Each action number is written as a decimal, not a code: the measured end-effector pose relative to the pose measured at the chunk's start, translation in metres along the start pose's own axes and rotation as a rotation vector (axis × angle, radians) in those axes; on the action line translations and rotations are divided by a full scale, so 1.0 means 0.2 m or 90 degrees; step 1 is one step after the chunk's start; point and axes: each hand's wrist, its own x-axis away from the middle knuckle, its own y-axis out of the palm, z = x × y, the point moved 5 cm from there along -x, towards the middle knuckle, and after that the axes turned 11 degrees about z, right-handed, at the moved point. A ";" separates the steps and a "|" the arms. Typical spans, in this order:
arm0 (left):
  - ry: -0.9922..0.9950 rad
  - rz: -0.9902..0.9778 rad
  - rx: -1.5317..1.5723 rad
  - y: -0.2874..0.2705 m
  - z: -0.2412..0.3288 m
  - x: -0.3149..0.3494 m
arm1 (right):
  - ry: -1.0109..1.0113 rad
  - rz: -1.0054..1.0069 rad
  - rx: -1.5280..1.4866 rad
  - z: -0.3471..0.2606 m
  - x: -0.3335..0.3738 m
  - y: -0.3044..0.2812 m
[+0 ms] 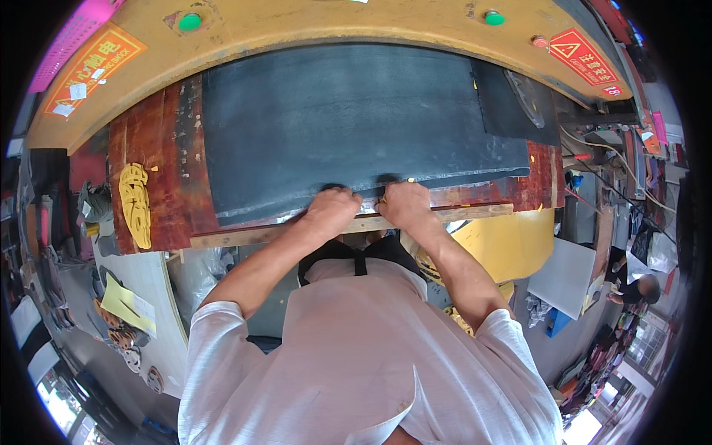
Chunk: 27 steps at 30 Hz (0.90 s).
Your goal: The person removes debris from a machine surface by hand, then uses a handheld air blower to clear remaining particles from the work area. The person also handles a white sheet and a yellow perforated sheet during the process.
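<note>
Both hands grip the near edge of a large dark sheet (356,126) lying flat on the red-brown counter (159,185). The left hand (334,208) and right hand (404,202) are closed on it side by side, probably so that the pull is even.

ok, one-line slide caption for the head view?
Both hands, left hand and right hand, grip the near edge of a dark sheet on a wooden bench.

light: bright, even daylight | shadows: soft | edges: strong fisheye bend, black rim | focus: sharp centre
</note>
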 end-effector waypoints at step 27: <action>0.079 0.161 0.284 -0.09 0.83 -0.29 | 0.303 -0.128 -1.700 0.49 0.46 0.39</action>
